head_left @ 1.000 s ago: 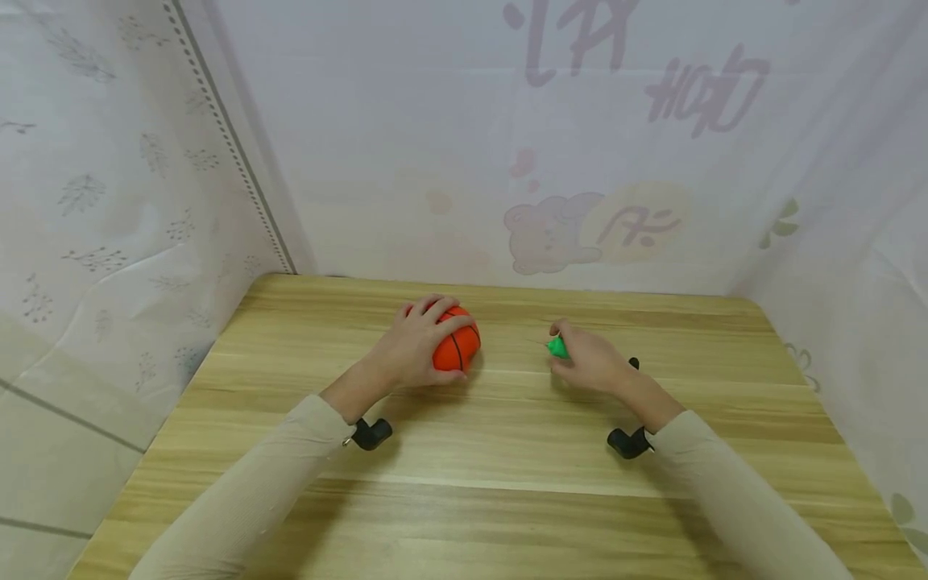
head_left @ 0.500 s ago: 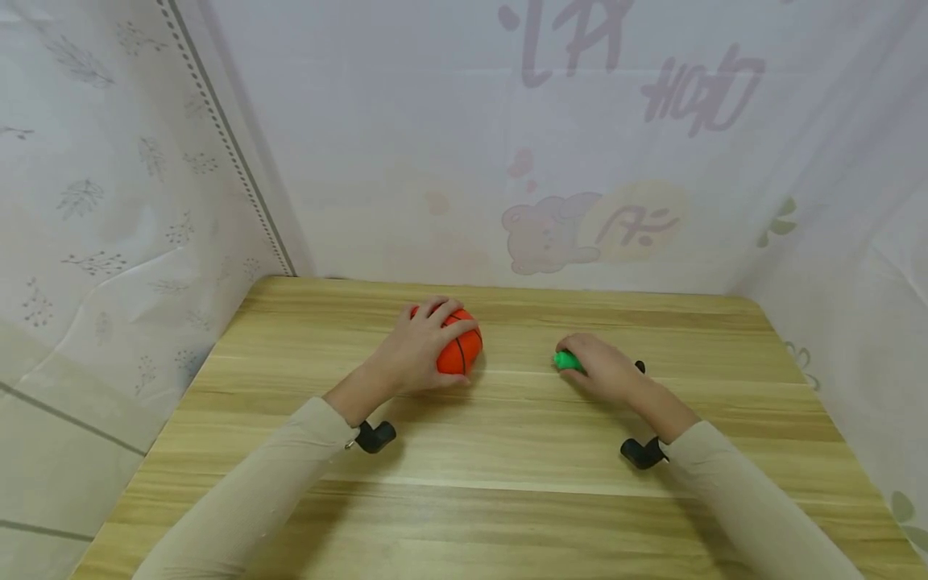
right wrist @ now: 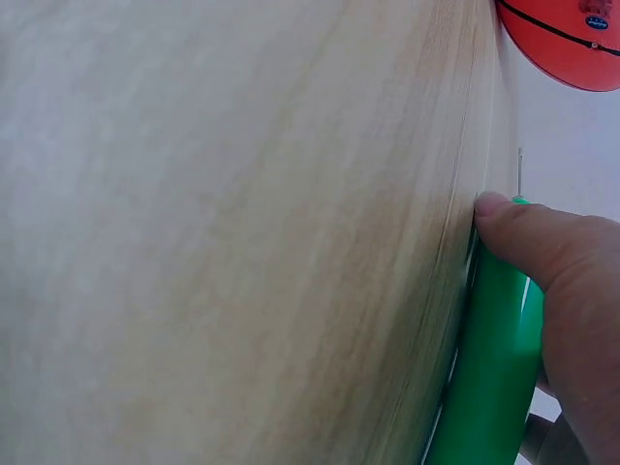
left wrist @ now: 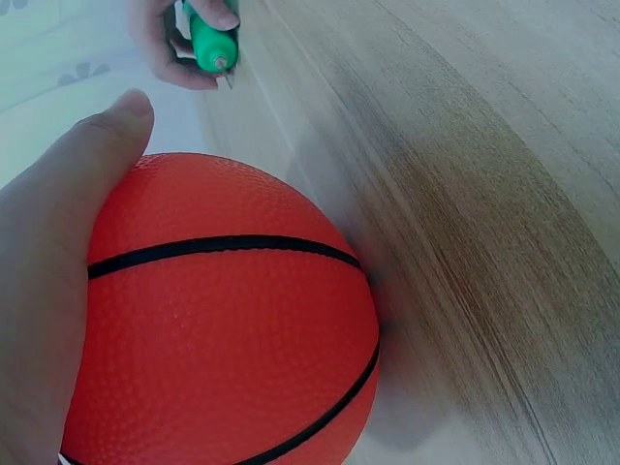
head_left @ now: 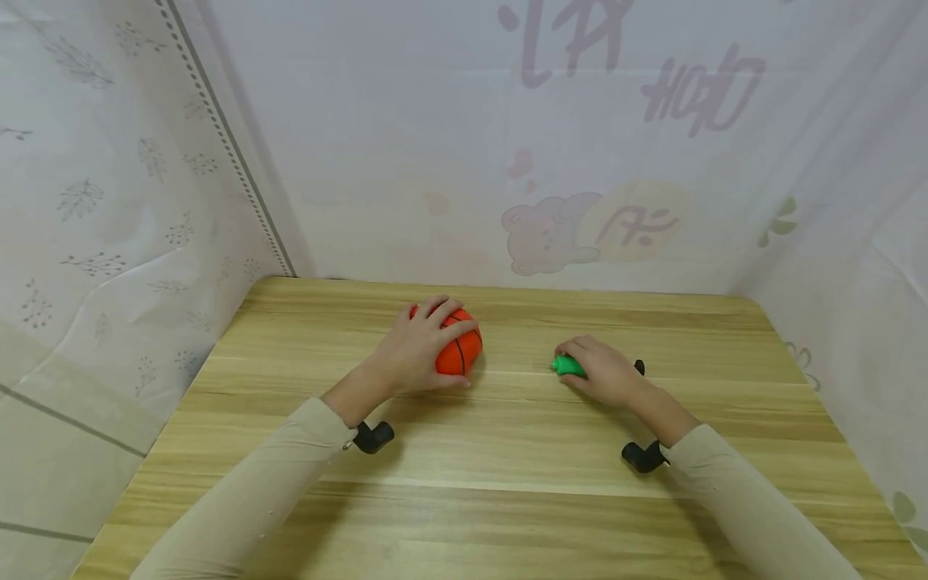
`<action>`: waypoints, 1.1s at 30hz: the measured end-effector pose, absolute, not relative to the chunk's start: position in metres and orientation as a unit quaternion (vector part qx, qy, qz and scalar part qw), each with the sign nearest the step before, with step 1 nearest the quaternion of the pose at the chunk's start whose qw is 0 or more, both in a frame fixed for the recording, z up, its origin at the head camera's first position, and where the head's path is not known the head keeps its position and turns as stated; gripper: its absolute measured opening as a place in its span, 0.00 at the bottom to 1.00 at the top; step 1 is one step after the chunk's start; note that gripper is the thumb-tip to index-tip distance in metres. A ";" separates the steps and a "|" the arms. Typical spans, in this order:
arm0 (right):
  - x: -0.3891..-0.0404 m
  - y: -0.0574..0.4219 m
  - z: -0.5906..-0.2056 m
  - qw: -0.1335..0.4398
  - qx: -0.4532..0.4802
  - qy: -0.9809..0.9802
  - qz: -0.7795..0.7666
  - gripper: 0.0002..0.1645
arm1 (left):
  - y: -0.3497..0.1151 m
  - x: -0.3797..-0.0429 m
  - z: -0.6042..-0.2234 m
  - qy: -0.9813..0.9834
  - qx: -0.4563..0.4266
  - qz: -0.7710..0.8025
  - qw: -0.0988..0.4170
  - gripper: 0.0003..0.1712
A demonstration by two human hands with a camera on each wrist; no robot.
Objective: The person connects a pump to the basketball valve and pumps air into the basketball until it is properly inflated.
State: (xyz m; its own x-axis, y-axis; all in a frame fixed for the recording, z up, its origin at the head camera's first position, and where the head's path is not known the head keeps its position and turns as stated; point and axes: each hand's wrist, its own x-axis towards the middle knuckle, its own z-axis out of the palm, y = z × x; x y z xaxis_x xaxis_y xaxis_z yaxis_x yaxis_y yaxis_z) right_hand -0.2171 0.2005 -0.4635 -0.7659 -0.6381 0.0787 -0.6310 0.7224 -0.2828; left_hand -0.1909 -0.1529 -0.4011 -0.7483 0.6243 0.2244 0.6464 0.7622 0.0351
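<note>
My left hand [head_left: 415, 348] grips a small orange-red basketball [head_left: 461, 351] with black seams, fingers spread over its top and the thumb on its near side. The ball sits on the wooden table and fills much of the left wrist view. To the right, my right hand [head_left: 607, 372] holds a green cylindrical ball pump [head_left: 569, 366] lying sideways, low over the table. A thin metal needle [right wrist: 520, 174] sticks out of the pump's tip towards the ball, with a gap between them. The pump's rear end is hidden by the palm in the head view.
The wood-grain table [head_left: 464, 524] runs back to a printed pale curtain [head_left: 406, 161], and more curtain hangs at both sides. Black camera mounts [head_left: 373, 437] are strapped at both wrists.
My right hand has moved slightly right and towards me, lowering the pump and turning it so that more of its green body shows. The left hand and the basketball have barely moved.
</note>
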 end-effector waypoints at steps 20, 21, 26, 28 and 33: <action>-0.217 0.204 -0.461 0.005 -0.340 0.929 -0.149 0.33 | -0.157 -0.189 -0.401 -0.928 -0.350 -0.039 0.123 0.50; -0.217 0.204 -0.461 0.005 -0.339 0.929 -0.149 0.33 | -0.157 -0.189 -0.401 -0.928 -0.350 -0.038 0.125 0.50; -0.217 0.205 -0.458 0.004 -0.337 0.929 -0.152 0.34 | -0.156 -0.188 -0.400 -0.926 -0.353 -0.036 0.132 0.51; -0.217 0.206 -0.456 0.005 -0.335 0.929 -0.155 0.34 | -0.157 -0.188 -0.399 -0.926 -0.353 -0.035 0.131 0.50; -0.222 0.211 -0.449 0.003 -0.335 0.930 -0.152 0.36 | -0.158 -0.189 -0.393 -0.923 -0.359 -0.036 0.135 0.49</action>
State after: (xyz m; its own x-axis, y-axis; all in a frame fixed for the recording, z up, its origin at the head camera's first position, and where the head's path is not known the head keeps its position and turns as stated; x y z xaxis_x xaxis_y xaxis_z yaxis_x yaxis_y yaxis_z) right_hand -0.2220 0.2114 -0.4491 -0.7761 -0.6234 0.0957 -0.6213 0.7296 -0.2857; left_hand -0.1891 -0.1584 -0.3929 -0.7061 0.6527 0.2746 0.6721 0.7399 -0.0306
